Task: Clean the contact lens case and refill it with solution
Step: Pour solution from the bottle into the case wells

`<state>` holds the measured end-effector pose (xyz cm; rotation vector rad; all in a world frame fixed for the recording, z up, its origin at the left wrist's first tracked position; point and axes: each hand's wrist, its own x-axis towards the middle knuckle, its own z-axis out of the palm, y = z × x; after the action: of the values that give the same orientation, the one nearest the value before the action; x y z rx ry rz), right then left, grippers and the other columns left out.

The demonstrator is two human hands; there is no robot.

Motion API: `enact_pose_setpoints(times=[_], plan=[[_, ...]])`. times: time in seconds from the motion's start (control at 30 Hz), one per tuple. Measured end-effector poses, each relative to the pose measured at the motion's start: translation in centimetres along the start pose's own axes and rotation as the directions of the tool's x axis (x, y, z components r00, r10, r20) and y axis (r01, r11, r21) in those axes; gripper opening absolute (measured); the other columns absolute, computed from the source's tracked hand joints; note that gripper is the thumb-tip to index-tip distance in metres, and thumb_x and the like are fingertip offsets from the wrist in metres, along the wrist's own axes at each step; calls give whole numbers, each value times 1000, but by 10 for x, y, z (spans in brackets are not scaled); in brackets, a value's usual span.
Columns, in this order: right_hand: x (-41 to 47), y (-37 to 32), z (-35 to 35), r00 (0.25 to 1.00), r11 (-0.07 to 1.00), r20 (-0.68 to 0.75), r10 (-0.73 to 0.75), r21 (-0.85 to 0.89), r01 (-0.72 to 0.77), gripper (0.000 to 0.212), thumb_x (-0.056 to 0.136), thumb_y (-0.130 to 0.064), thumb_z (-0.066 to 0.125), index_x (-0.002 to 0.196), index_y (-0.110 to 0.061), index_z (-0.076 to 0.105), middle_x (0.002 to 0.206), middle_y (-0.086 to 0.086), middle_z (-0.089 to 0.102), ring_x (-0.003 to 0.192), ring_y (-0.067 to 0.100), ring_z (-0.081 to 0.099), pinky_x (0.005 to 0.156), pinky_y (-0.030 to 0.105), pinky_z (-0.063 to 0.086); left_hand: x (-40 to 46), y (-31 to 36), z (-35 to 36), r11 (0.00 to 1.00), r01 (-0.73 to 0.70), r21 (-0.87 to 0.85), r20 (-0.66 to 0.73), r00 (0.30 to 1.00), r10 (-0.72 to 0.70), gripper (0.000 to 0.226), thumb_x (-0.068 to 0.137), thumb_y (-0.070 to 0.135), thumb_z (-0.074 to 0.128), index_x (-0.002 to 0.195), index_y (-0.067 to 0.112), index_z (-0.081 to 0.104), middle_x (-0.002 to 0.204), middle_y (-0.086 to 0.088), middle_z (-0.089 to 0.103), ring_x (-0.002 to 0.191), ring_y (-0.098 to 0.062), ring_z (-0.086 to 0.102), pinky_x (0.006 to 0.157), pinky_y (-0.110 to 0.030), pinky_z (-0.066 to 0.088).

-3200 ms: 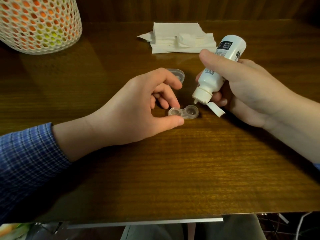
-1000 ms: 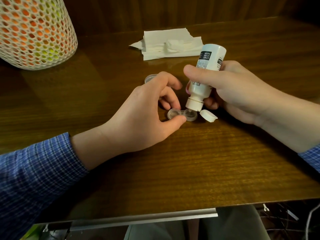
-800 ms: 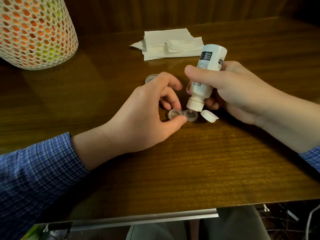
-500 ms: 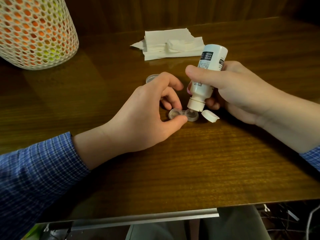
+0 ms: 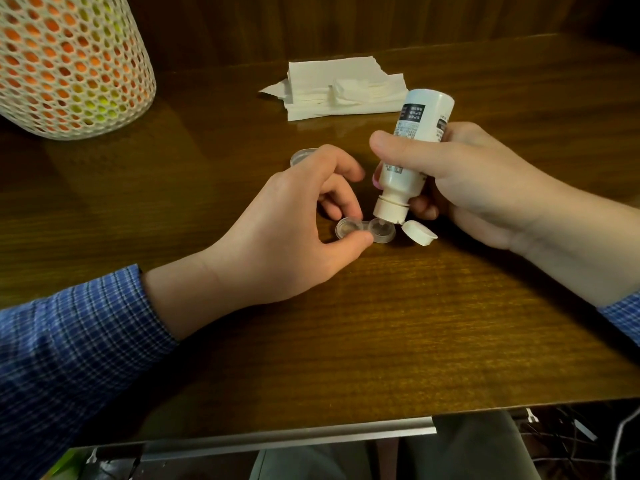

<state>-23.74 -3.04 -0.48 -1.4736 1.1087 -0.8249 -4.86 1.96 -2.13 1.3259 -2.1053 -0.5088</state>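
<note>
Nothing moved, fingers pinching lens case, bottle above.

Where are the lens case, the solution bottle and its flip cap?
lens case (image 5: 349, 229), head view, left well.
solution bottle (image 5: 420, 119), head view, labelled body.
flip cap (image 5: 419, 233), head view, open lid.

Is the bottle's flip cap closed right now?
No, the bottle in the right hand has its flip cap hanging open beside the nozzle over the lens case.
</note>
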Motion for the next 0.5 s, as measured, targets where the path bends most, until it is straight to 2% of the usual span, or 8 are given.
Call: enact_pose_setpoints(times=[0.5], plan=[[-1,-1,0,1000,1000,3,8,-12,-8,26,90,-45,69,90,-20,64,82,2,68,53,5,52,44,17,39,0,0,1,1000,-8,-5,4,1000,8,51,82,25,83,124,15,56,91,12,71,87,0,65,70,-5,44]])
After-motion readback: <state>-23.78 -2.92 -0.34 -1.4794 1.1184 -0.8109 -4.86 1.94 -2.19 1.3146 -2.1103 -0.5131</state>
